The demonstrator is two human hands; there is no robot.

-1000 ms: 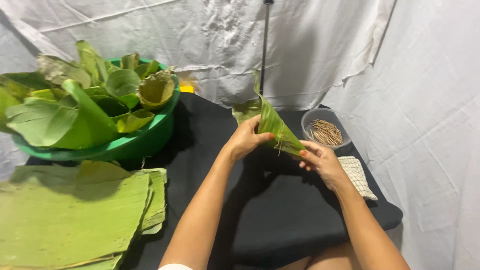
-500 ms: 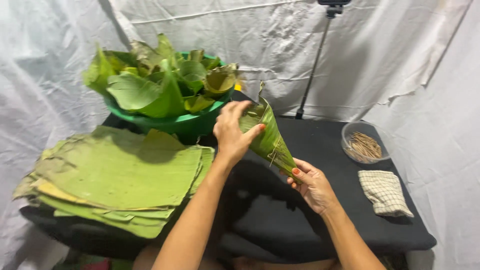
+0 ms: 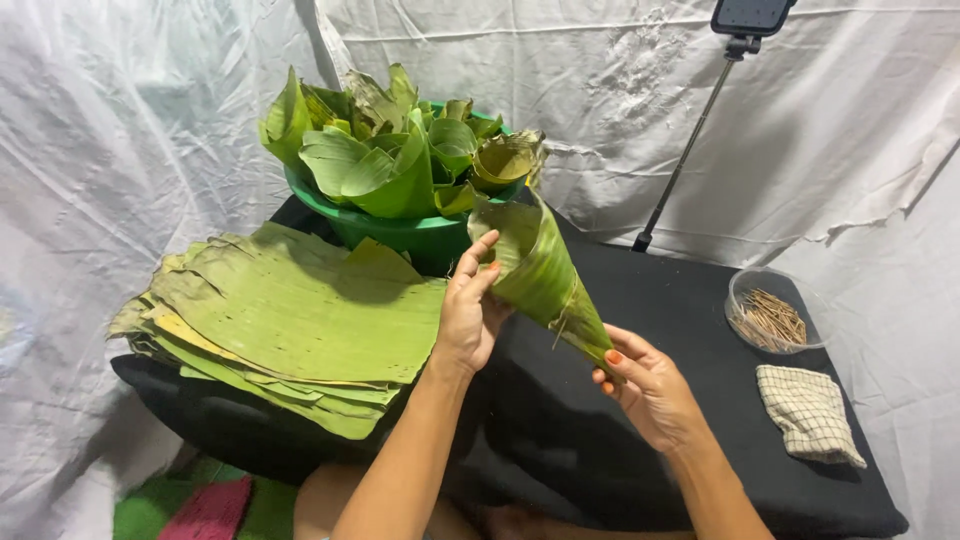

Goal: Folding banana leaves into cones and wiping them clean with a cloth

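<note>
Held a rolled banana-leaf cone [image 3: 545,275] above the black worktop [image 3: 700,400], tilted, wide mouth up toward the green basin [image 3: 400,235], tip down to the right. Left hand [image 3: 468,315] closed its grip around the cone's upper side, fingers [image 3: 478,255] pressed to the rim. Right hand [image 3: 650,390] pinched the narrow tip between thumb and fingertips. Sat close beside a stack of flat banana leaves [image 3: 290,320] on the left. Kept well apart from the clear bowl of small sticks [image 3: 772,318] and the checked cloth [image 3: 808,412] at right.
</note>
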